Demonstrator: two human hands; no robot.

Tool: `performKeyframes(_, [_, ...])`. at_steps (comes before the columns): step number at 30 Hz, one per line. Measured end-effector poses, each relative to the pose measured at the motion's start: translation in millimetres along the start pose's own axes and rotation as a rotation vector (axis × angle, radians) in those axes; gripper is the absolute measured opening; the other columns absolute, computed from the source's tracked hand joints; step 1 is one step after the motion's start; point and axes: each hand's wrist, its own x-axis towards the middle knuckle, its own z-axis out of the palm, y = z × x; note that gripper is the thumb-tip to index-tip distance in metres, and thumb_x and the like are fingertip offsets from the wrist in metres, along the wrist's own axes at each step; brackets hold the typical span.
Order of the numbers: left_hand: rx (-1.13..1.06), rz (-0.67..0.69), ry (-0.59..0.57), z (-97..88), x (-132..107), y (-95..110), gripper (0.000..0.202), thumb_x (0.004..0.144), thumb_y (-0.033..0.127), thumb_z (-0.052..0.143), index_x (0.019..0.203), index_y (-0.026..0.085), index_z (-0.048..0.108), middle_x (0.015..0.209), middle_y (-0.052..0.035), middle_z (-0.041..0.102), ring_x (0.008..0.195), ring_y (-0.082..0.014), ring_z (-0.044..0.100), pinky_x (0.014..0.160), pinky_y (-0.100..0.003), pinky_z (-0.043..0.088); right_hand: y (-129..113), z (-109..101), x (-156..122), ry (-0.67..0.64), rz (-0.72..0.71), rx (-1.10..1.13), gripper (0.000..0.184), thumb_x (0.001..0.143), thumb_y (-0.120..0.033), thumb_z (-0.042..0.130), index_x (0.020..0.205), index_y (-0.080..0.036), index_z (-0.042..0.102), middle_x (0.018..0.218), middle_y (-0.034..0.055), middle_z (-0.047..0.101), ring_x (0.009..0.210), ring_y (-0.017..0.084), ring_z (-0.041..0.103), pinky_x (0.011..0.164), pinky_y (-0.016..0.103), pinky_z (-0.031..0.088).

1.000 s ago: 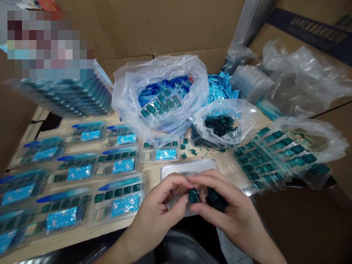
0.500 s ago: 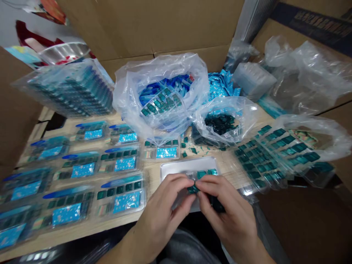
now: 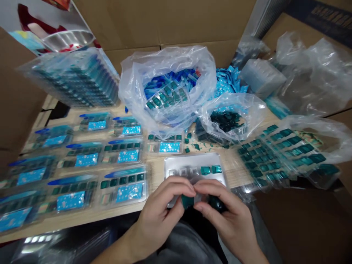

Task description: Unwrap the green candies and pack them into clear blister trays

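The left hand [image 3: 161,214] pinches a teal tile [image 3: 187,201] between thumb and forefinger. The right hand [image 3: 227,218] meets it fingertip to fingertip and is curled around dark tiles [image 3: 216,203]. Both are at the clear tray's [image 3: 192,161] near edge, with filled packs [image 3: 123,185] to the tray's left.

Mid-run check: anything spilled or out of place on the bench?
Yes: several loose green squares lie scattered on the table between the small bag and the clear tray, outside any container. The left hand and right hand pinch one green square over the tray's near edge. Filled packs lie in tidy rows.
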Motion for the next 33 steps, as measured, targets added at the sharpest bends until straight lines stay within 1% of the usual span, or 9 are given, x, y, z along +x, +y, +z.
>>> performKeyframes(6, [-0.109,-0.059,0.071,0.7,-3,-6,0.022,0.089,0.004,0.06,0.096,0.023,0.067,0.09,-0.0014,0.069,0.084,-0.0136,0.068,0.075,-0.019,0.055,-1,1,-2,-0.066,-0.171,-0.121,0.03,0.092,-0.018,0.064,0.121,-0.026,0.068,0.097,0.0048,0.072,0.085,0.014,0.072,0.072,0.02,0.061])
performKeyframes(10, [0.022,0.033,0.006,-2.2,-4,-9,0.013,0.096,0.012,0.054,0.097,0.021,0.064,0.09,-0.0021,0.067,0.084,-0.012,0.067,0.075,-0.019,0.054,3,2,-5,-0.112,-0.168,-0.108,0.032,0.096,-0.021,0.058,0.126,-0.026,0.065,0.098,0.0058,0.071,0.087,0.014,0.071,0.073,0.02,0.061])
performKeyframes(14, [0.19,0.142,-0.099,-8.2,-4,-9,0.022,0.103,0.024,0.043,0.09,0.017,0.06,0.084,-0.0026,0.065,0.077,-0.0114,0.062,0.072,-0.02,0.05,2,0,-8,-0.22,-0.123,-0.022,0.026,0.096,-0.027,0.059,0.12,-0.026,0.068,0.095,0.0058,0.071,0.081,0.014,0.071,0.068,0.019,0.06])
performKeyframes(18, [0.175,0.19,-0.18,-13.4,-3,-10,0.031,0.1,0.042,0.044,0.093,0.017,0.06,0.085,-0.0033,0.065,0.078,-0.0128,0.06,0.074,-0.022,0.049,-3,-10,-6,-0.311,-0.069,0.068,0.02,0.092,-0.037,0.062,0.108,-0.026,0.07,0.085,0.0018,0.071,0.071,0.011,0.069,0.061,0.016,0.057])
performKeyframes(21, [0.151,0.15,-0.168,-20.7,-4,-13,0.037,0.092,0.053,0.053,0.106,0.02,0.06,0.095,-0.0029,0.065,0.088,-0.0126,0.062,0.08,-0.019,0.05,-1,-20,5,-0.271,-0.125,-0.168,0.018,0.096,-0.031,0.059,0.11,-0.024,0.068,0.087,0.0025,0.069,0.075,0.012,0.068,0.065,0.018,0.056])
performKeyframes(24, [0.163,0.074,-0.1,-31.9,-8,-18,0.035,0.095,0.052,0.047,0.114,0.025,0.059,0.105,-0.0021,0.063,0.1,-0.0125,0.061,0.089,-0.017,0.047,6,-25,22,-0.225,-0.243,-0.553,0.021,0.098,-0.021,0.053,0.114,-0.017,0.066,0.086,0.0052,0.066,0.071,0.014,0.066,0.06,0.023,0.053])
performKeyframes(27, [0.198,0.012,-0.043,-41.2,-12,-25,0.032,0.1,0.048,0.042,0.117,0.027,0.058,0.109,-0.0015,0.061,0.105,-0.0117,0.059,0.091,-0.015,0.046,8,-20,39,-0.328,-0.348,-0.841,0.027,0.101,-0.018,0.043,0.108,-0.01,0.069,0.077,0.0057,0.065,0.056,0.015,0.061,0.048,0.027,0.045])
performKeyframes(30, [0.221,-0.004,-0.05,-44.1,-14,-29,0.028,0.101,0.044,0.043,0.117,0.028,0.058,0.108,-0.0007,0.06,0.105,-0.0112,0.059,0.092,-0.016,0.045,6,-13,48,-0.42,-0.4,-1.012,0.034,0.1,-0.012,0.037,0.098,-0.008,0.071,0.07,0.006,0.063,0.048,0.016,0.056,0.042,0.029,0.038])
performKeyframes(33, [0.236,0.011,-0.057,-41.2,-13,-29,0.023,0.102,0.04,0.044,0.114,0.027,0.059,0.107,-0.0006,0.062,0.103,-0.0112,0.06,0.091,-0.017,0.046,6,-13,50,-0.447,-0.363,-1.031,0.032,0.098,-0.011,0.04,0.097,-0.009,0.072,0.071,0.0073,0.063,0.048,0.017,0.057,0.041,0.029,0.037])
